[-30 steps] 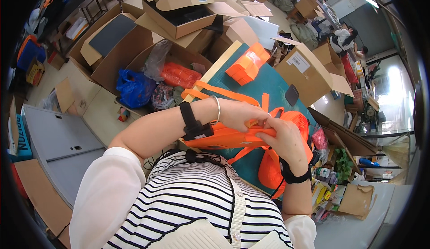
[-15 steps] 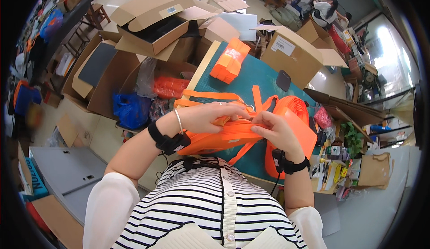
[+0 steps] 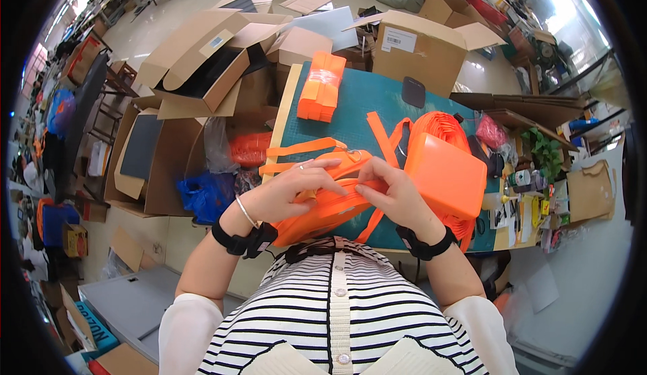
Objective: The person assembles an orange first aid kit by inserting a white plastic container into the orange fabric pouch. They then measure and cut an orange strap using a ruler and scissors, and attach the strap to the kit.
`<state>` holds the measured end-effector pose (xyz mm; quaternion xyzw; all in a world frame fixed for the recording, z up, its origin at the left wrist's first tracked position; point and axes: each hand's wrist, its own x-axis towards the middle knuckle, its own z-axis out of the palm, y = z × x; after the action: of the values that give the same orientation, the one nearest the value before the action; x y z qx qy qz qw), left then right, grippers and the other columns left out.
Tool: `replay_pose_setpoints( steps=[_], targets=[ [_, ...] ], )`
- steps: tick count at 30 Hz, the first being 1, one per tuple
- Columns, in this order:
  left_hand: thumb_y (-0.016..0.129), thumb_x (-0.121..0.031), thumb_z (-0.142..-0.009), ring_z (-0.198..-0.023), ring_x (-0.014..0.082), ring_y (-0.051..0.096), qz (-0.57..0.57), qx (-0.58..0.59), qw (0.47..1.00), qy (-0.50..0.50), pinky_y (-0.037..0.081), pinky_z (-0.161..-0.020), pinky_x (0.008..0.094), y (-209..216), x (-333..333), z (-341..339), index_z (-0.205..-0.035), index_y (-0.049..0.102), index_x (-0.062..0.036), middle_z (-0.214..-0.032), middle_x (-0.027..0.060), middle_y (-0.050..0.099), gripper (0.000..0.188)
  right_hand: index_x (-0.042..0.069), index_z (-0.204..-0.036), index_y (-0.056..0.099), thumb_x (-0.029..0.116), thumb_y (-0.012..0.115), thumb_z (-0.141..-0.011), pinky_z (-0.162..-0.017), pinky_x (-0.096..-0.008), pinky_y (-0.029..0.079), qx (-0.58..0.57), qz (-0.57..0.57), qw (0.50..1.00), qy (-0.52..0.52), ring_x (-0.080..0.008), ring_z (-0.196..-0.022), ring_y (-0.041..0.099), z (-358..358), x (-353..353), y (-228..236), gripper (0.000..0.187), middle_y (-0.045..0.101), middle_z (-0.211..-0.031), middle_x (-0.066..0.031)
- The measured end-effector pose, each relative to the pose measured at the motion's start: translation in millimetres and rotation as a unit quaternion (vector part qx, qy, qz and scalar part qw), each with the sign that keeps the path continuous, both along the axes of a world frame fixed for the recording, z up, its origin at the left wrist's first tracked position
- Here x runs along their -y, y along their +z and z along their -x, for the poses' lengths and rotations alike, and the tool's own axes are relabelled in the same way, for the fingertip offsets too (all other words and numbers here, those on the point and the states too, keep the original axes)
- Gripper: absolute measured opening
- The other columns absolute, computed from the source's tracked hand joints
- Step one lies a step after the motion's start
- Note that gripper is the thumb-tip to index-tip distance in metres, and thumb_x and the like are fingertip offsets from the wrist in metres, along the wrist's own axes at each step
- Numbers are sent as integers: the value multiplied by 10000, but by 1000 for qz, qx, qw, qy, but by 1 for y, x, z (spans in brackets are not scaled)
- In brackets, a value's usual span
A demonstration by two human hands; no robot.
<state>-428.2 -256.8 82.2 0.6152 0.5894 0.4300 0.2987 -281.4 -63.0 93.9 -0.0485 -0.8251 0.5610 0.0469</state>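
Observation:
An orange bag [image 3: 322, 221] with a zipper along its upper edge lies at the table's near edge, partly hidden by my hands. My left hand [image 3: 286, 189] rests over its left part, fingers stretched and apart. At the bag's right end, my right hand [image 3: 394, 193] pinches the zippered edge between thumb and forefinger; whether a zipper pull is in the pinch is too small to tell. An orange strap [image 3: 306, 148] with a metal ring runs behind the bag. Right of my right hand sits an orange box-shaped piece [image 3: 445, 176] against a coil of orange webbing [image 3: 439, 129].
A green cutting mat [image 3: 364, 95] covers the table. On it are a bundle of orange strips [image 3: 321, 88] and a dark flat rounded piece [image 3: 414, 92]. Open cardboard boxes [image 3: 421, 54] stand beyond. Small tools and bottles [image 3: 522, 203] crowd the right end. A blue plastic bag [image 3: 204, 196] hangs left.
The view has shifted, so the table sits differently in it. My left hand has moved left along the bag, away from my right hand. My right hand still pinches the bag's edge.

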Motion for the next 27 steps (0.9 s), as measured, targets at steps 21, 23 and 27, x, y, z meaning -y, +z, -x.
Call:
replay_pose_setpoints(
  steps=[21,23,27],
  targets=[
    [547,157,-658,-1349,316,335,0,30,997,69,303,-1074,409,-1,36,-10,-1071,628,-61,-1105,37,631,474,154,-944,696,23,674,-733,-611,-300,421,-180,-203,962,-41,-168,-690,520,-18,5,-30,250,523,-927,-30],
    [553,156,-657,-1350,318,334,-2,22,997,71,300,-1075,412,-1,36,-11,-1070,628,-66,-1101,33,634,474,151,-925,698,27,683,-725,-609,-302,419,-195,-217,955,-49,-165,-674,511,-18,3,-32,236,522,-919,-30],
    [581,159,-635,-1347,328,336,0,26,995,91,259,-1090,426,-3,39,-14,-1020,648,-65,-992,61,631,452,152,-907,700,34,692,-719,-607,-304,421,-193,-243,949,-59,-167,-661,501,-22,-3,-35,222,521,-911,-29]
  ],
)
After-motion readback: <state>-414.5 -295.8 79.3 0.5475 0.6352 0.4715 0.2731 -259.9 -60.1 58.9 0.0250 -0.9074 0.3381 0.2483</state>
